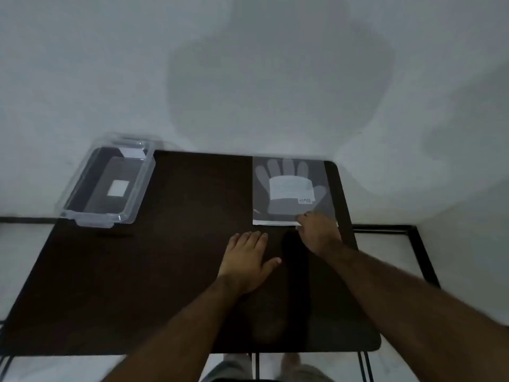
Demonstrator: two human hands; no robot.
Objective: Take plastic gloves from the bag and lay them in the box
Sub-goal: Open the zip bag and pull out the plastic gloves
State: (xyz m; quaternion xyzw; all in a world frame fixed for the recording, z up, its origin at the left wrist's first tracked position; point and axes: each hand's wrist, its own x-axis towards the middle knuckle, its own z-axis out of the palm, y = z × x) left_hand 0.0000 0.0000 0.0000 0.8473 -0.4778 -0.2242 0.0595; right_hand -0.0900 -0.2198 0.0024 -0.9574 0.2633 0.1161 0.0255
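A flat clear bag of plastic gloves (289,188), with a glove outline and a white label showing through it, lies at the far right of the dark table (179,257). My right hand (316,232) pinches the bag's near edge at its right side. Just left of it, my left hand (248,260) rests flat on the table with the fingers spread, holding nothing and short of the bag. A clear plastic box (107,183) stands open at the table's far left corner; a white sticker shows on its bottom.
The table stands against a pale wall (248,64). A black metal frame (413,244) runs beside the table's right edge. My legs show under the near edge.
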